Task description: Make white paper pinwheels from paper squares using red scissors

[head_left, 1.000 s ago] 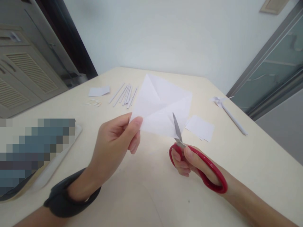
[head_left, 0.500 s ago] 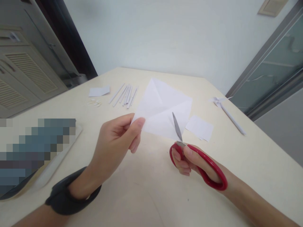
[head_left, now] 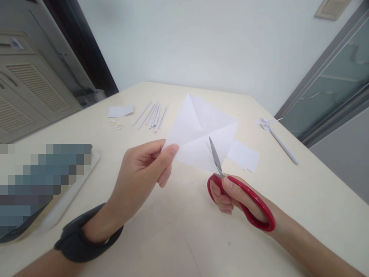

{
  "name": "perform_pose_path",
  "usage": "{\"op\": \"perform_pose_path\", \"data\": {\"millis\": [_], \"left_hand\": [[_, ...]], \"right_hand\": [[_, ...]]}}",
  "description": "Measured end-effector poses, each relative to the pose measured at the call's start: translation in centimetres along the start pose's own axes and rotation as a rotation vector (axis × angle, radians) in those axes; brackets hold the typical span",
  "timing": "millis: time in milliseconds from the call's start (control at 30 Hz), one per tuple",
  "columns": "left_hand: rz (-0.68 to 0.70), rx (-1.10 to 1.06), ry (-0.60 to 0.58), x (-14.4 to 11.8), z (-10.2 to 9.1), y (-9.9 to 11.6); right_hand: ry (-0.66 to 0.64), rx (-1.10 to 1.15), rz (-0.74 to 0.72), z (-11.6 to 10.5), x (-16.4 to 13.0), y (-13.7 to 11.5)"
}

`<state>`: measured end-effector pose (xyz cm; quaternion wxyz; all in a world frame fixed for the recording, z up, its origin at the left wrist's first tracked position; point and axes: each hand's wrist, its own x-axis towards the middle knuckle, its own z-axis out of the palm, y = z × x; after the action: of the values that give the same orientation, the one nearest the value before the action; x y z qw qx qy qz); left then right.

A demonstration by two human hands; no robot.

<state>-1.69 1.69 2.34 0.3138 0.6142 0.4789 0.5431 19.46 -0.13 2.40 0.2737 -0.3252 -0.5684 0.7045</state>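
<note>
A square sheet of white paper (head_left: 191,132), creased along its diagonals, is held above the table. My left hand (head_left: 150,163) pinches its left corner between thumb and fingers. Red-handled scissors (head_left: 261,213) sit in my right hand (head_left: 227,192), with the thumb and fingers through the loops. Their blades are at the paper's near corner and point away from me toward its middle. Part of the lower blade is hidden by the sheet.
On the table (head_left: 173,238), several rolled paper sticks (head_left: 154,115), a folded paper piece (head_left: 121,111) and small pale bits (head_left: 114,125) lie at back left. Smaller paper squares (head_left: 244,156) and a paper pinwheel (head_left: 265,124) on a stick are right. A blurred-out object (head_left: 46,188) is at left.
The paper has shifted slightly to the right, and its creases show more clearly. The scissors' blades look a little closer together. My left hand has moved slightly right, still pinching the corner.
</note>
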Motion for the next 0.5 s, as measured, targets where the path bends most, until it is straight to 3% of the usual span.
{"op": "perform_pose_path", "data": {"millis": [500], "left_hand": [[-0.019, 0.016, -0.014, -0.05, -0.01, -0.28]], "right_hand": [[0.001, -0.063, 0.007, -0.07, 0.06, 0.44]]}}
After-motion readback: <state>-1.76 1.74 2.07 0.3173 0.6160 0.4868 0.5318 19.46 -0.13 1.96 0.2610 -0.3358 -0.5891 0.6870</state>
